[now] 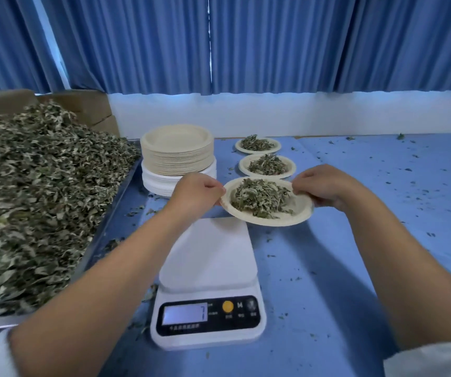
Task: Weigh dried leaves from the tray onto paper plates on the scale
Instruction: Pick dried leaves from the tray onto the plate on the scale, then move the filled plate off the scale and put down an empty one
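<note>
A paper plate (302, 210) heaped with dried leaves hangs in the air beyond the far right corner of the white scale (208, 254). My left hand (195, 193) pinches its left rim and my right hand (325, 186) pinches its right rim. The scale's platform is bare and its display (184, 314) is lit. A big metal tray (104, 229) piled high with dried leaves (36, 191) fills the left side. Two more filled plates, the middle plate (267, 166) and the far plate (257, 145), lie on the table behind the held one.
A tall stack of paper plates (178, 156) stands behind the scale, next to the tray. Cardboard boxes (82, 107) sit behind the tray. Leaf crumbs are scattered over the blue table (382, 213). Blue curtains (273, 42) hang along the back wall.
</note>
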The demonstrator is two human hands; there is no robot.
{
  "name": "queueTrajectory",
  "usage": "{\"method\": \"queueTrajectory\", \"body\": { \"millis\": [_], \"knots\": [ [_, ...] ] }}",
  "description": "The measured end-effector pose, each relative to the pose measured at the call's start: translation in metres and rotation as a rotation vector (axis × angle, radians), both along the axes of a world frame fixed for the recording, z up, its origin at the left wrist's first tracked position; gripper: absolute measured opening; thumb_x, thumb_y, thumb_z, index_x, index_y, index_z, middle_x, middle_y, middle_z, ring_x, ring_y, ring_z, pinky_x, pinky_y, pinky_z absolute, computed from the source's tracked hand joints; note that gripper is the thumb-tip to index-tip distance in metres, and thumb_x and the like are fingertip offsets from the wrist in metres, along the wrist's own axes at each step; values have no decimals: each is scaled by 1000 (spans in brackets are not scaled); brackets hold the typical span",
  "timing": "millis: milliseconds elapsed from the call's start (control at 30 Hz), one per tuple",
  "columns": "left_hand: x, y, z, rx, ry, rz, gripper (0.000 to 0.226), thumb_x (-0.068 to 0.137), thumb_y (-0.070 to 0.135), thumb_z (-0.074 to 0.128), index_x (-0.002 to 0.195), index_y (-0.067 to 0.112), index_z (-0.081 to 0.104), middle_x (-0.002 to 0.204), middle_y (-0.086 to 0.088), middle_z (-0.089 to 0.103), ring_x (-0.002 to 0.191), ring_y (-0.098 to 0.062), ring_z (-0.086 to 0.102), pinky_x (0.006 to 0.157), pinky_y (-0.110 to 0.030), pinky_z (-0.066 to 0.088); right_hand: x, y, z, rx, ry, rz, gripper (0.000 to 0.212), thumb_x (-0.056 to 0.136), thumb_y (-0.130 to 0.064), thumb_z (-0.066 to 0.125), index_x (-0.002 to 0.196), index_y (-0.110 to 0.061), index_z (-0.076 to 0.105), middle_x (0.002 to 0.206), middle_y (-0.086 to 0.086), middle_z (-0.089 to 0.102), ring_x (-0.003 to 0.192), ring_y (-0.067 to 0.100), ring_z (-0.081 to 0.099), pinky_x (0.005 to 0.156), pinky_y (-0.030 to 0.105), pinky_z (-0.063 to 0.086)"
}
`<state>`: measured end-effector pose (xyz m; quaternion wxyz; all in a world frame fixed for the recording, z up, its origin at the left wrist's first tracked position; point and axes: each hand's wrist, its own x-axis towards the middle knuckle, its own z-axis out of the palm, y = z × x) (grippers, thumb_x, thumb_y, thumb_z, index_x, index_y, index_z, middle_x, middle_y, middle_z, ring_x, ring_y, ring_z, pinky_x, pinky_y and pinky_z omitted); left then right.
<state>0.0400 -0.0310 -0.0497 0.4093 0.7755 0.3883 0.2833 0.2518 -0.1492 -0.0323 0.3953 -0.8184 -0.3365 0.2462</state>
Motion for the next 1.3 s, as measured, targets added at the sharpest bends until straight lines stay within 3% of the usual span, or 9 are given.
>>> {"method": "queueTrajectory", "body": {
  "millis": [167, 433, 767, 867, 1033, 1167, 1200, 1233, 1300],
  "knots": [
    [48, 9, -9, 26, 176, -53, 13, 84, 5, 55, 78, 4, 66, 74, -12, 53, 68, -16, 43, 65, -27, 36, 30, 3, -21, 48, 49, -187, 44, 79, 1, 51, 121, 14, 49, 80, 10, 39, 58, 19, 30, 54, 25, 29],
    [78, 25, -18, 67, 330, -46, 3, 80, 7, 59, 81, 10, 61, 77, -11, 54, 71, -20, 48, 67, -32, 42, 44, 12, -44, 27, 65, -299, 41, 81, 0, 53, 121, 8, 59, 77, 12, 42, 48, 20, 29, 45, 24, 28],
    [87, 29, -20, 171, 464, -102, 10, 85, 9, 50, 83, 16, 56, 82, -7, 55, 75, -19, 46, 67, -30, 37, 48, 12, -54, 128, -48, -324, 13, 79, -1, 59, 81, -4, 71, 63, 10, 44, 63, 23, 40, 62, 34, 39],
    [90, 30, -21, 180, 496, -129, 8, 87, 11, 48, 87, 18, 51, 87, -4, 50, 78, -19, 44, 69, -29, 34, 45, 13, -52, 124, -64, -324, 23, 74, 1, 50, 61, -16, 41, 59, 7, 29, 64, 22, 28, 64, 34, 29],
    [91, 31, -27, 221, 499, -158, 7, 87, 12, 47, 86, 19, 45, 88, -3, 45, 81, -18, 38, 64, -27, 29, 50, 14, -57, 135, -66, -353, 11, 74, 2, 51, 75, -2, 61, 74, 9, 36, 73, 21, 31, 66, 33, 27],
    [91, 29, -29, 219, 520, -215, 9, 89, 12, 44, 86, 20, 41, 92, -2, 39, 84, -15, 33, 54, -25, 17, 60, 15, -66, 157, -94, -410, 33, 78, 1, 57, 110, 8, 63, 91, 27, 66, 83, 9, 36, 65, 31, 44],
    [92, 28, -29, 208, 525, -230, 9, 89, 12, 43, 87, 20, 41, 93, -2, 39, 84, -15, 33, 55, -26, 17, 59, 14, -65, 155, -111, -428, 30, 79, -1, 59, 108, 6, 66, 102, 24, 68, 110, 33, 56, 66, 32, 48],
    [92, 27, -29, 200, 531, -244, 10, 89, 11, 42, 89, 21, 41, 93, -2, 39, 84, -15, 33, 56, -26, 18, 58, 13, -65, 153, -133, -441, 27, 80, -2, 60, 105, 4, 68, 106, 23, 67, 67, 28, 54, 65, 33, 49],
    [94, 25, -28, 199, 543, -260, 10, 90, 11, 40, 91, 21, 42, 94, -2, 41, 84, -16, 35, 59, -27, 22, 56, 12, -65, 144, -184, -450, 26, 81, -4, 60, 104, 5, 68, 107, 25, 66, 63, 25, 45, 61, 33, 46]
  ]
}}
